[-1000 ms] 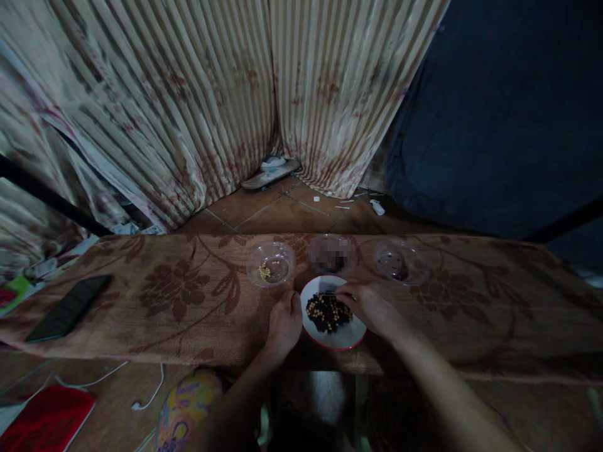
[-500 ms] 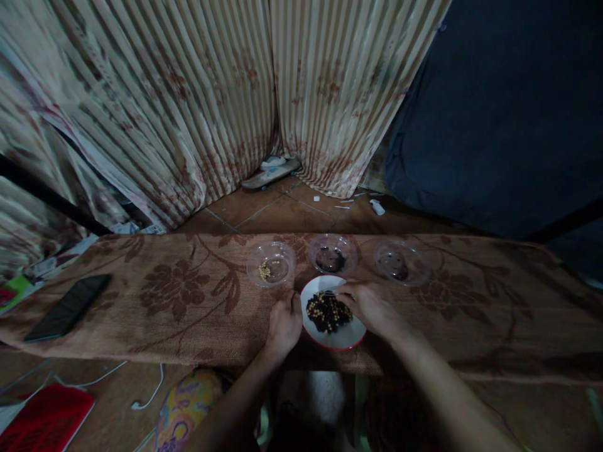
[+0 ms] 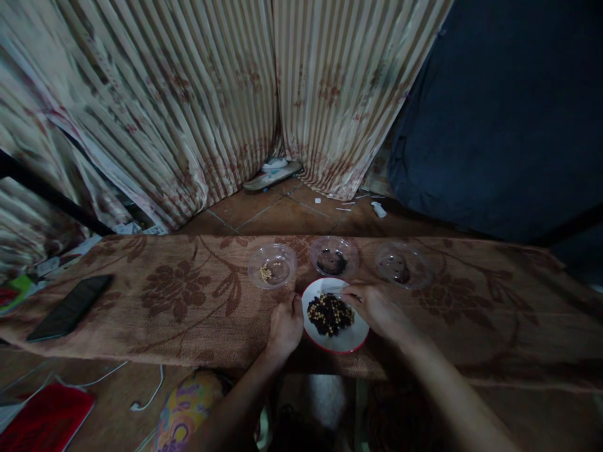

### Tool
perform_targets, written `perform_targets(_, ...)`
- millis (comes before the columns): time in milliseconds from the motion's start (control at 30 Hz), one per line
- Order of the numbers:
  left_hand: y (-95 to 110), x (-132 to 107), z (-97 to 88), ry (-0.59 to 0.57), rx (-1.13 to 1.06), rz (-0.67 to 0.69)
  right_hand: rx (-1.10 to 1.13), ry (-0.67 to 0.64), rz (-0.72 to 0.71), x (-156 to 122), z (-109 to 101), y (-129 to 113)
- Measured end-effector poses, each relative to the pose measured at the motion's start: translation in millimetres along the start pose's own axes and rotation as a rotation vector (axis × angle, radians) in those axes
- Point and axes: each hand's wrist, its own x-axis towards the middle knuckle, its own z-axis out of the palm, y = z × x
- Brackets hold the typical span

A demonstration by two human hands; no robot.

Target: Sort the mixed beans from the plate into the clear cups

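Note:
A white plate with a red rim (image 3: 346, 345) carries a mixed pile of dark and yellowish small pieces (image 3: 331, 314). My left hand (image 3: 286, 323) is closed at the plate's left edge, thumb and fingers pinching the rim. Over the plate's right side, my right hand (image 3: 372, 307) grips a thin metal utensil (image 3: 332, 293) that points left above the pile; its exact kind is too small to make out. Behind the plate stand three clear plastic bowls: the left bowl (image 3: 252, 269) with some yellowish pieces, the middle bowl (image 3: 354, 258) and the right bowl (image 3: 421, 276) with dark bits.
A brown floral cloth (image 3: 188, 333) covers the narrow table. On its left end lies a dark phone (image 3: 70, 307). White earphones (image 3: 136, 406) and a red packet (image 3: 51, 414) are below the front edge. Beyond the table, striped curtains (image 3: 226, 94) hang over a skateboard (image 3: 271, 179).
The utensil and my right fingers have shifted slightly over the pile, whose dark pieces sit a little differently. My left hand stays on the plate's rim. The whole view has moved slightly.

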Motion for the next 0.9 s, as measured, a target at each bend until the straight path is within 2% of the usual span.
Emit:
perform_targets(200,2.7,-0.4,-1.2,-0.009,0.01,-0.017,0.152,0.081,-0.037,0.9,-6.0,0.9)
perform_targets(400,2.8,-2.6,-0.8,0.009,0.03,-0.038,0.285,0.148,-0.045,23.9,-9.9,-22.4)
perform_targets(567,0.5,-3.3,0.2,0.007,0.04,-0.02,0.175,0.168,-0.145,60.2,-1.1,-47.7)
perform_targets(667,0.3,-3.0,0.4,0.008,0.04,-0.022,0.081,0.161,-0.137,74.7,3.7,-55.3)
perform_targets(767,0.4,-2.8,0.2,0.009,0.038,-0.015,0.073,0.187,-0.093,73.6,0.7,-50.2)
perform_targets(900,0.6,-2.3,-0.6,-0.017,0.024,-0.031,0.075,0.193,-0.015,43.8,-14.1,-22.9)
